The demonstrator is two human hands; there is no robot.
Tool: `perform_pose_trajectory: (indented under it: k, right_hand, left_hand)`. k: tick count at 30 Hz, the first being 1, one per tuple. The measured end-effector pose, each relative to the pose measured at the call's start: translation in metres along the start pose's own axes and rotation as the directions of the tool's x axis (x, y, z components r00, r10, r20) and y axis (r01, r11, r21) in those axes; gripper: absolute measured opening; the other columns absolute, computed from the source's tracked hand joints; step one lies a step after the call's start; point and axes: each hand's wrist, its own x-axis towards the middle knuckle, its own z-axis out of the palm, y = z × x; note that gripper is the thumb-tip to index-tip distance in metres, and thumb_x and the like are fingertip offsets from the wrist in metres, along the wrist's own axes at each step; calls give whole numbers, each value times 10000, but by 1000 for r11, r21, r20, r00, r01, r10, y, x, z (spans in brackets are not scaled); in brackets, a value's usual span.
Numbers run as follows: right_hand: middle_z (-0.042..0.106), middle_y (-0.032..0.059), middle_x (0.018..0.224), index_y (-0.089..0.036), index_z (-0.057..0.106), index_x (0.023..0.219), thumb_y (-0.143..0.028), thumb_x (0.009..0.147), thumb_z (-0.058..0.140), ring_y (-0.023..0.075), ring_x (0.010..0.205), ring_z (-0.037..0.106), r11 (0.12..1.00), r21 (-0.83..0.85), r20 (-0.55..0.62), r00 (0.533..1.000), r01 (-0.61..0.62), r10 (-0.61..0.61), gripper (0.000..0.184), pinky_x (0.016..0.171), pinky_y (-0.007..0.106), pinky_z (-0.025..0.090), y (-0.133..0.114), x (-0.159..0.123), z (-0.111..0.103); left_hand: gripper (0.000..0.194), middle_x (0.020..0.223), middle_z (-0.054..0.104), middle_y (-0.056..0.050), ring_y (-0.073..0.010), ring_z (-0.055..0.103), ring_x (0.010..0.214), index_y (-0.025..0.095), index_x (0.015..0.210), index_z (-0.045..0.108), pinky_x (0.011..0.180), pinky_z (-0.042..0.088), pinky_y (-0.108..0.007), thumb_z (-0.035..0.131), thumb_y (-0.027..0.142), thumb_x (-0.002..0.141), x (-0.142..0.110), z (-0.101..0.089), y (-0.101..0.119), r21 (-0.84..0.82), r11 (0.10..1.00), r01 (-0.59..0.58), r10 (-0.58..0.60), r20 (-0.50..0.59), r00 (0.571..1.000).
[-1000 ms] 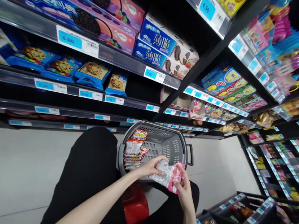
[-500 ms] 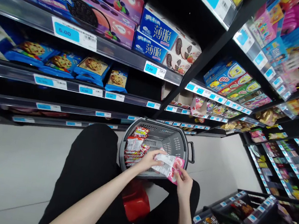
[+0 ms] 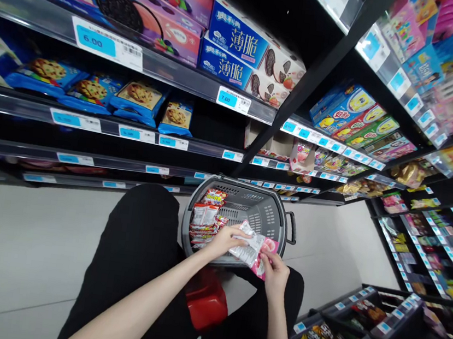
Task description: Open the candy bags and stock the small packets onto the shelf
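I hold a pink and clear snack packet point(image 3: 253, 250) with both hands over the near rim of a grey shopping basket point(image 3: 270, 216). My left hand point(image 3: 223, 242) grips the packet's left end and my right hand point(image 3: 274, 269) pinches its right, pink end. Inside the basket, several red and white snack packets point(image 3: 206, 219) lie against the left wall. The basket stands on the pale floor in front of my black-trousered knees point(image 3: 139, 241).
Black shop shelves with blue price tags run along the left, holding biscuit boxes point(image 3: 244, 56) and blue cookie packs point(image 3: 136, 100). More shelves of sweets stand to the right point(image 3: 409, 225). A red stool point(image 3: 206, 302) shows between my legs. Pale floor point(image 3: 13, 253) lies at left.
Both hands and the packet have shifted slightly up and forward over the basket. The view has tilted a little downward.
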Motion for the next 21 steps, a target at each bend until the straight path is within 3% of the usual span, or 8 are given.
perform_pose_trajectory:
  k: [2, 5, 10, 15, 18, 21]
  right_hand:
    - [671, 45, 732, -199, 693, 724, -347, 707, 612, 192, 684, 597, 994, -98, 31, 999, 46, -43, 169, 678, 301, 461, -4, 1, 0]
    - [663, 35, 714, -196, 657, 714, -372, 740, 564, 184, 650, 582, 983, -184, 91, 996, 25, -8, 201, 661, 285, 436, -9, 2, -1]
    - [665, 34, 717, -186, 618, 689, -432, 757, 513, 177, 621, 571, 983, -180, 106, 993, -38, 58, 276, 617, 258, 410, -10, 3, -1]
    - [647, 27, 695, -169, 598, 667, -404, 718, 574, 147, 580, 536, 990, -29, 161, 977, -138, 141, 241, 562, 236, 398, -6, 6, -6]
    - [630, 12, 681, -168, 585, 673, -381, 687, 617, 132, 567, 526, 964, 137, 169, 965, -227, 203, 216, 538, 225, 400, -3, 6, -9]
    - [626, -4, 718, -190, 553, 731, -351, 648, 665, 127, 579, 540, 905, 318, 162, 957, -283, 242, 213, 545, 230, 421, 0, 3, -9]
  left_hand:
    - [124, 847, 658, -68, -211, 565, 860, 154, 718, 718, 794, 413, -298, 671, 220, 624, 0, 0, 0, 47, 999, -12, 13, -21, 1000]
    - [98, 832, 620, -57, -197, 557, 818, 154, 639, 700, 778, 401, -299, 668, 246, 629, 0, 1, -3, 97, 995, -8, 12, -33, 999]
    - [121, 863, 566, -50, -189, 529, 843, 148, 510, 640, 780, 378, -283, 690, 234, 579, 1, 2, -8, 89, 996, -4, 10, -63, 998]
    - [109, 711, 575, -18, -147, 524, 699, 137, 561, 627, 675, 385, -256, 676, 235, 565, 2, -3, -2, -163, 979, 120, -127, -30, 991]
    - [209, 706, 602, -8, -118, 528, 624, 134, 682, 599, 584, 376, -219, 704, 184, 509, 3, -4, -1, -392, 897, 201, -213, 14, 977]
    - [309, 746, 622, -15, -92, 525, 563, 139, 733, 555, 509, 354, -188, 723, 154, 474, 3, -3, -3, -479, 839, 257, -269, 45, 962]
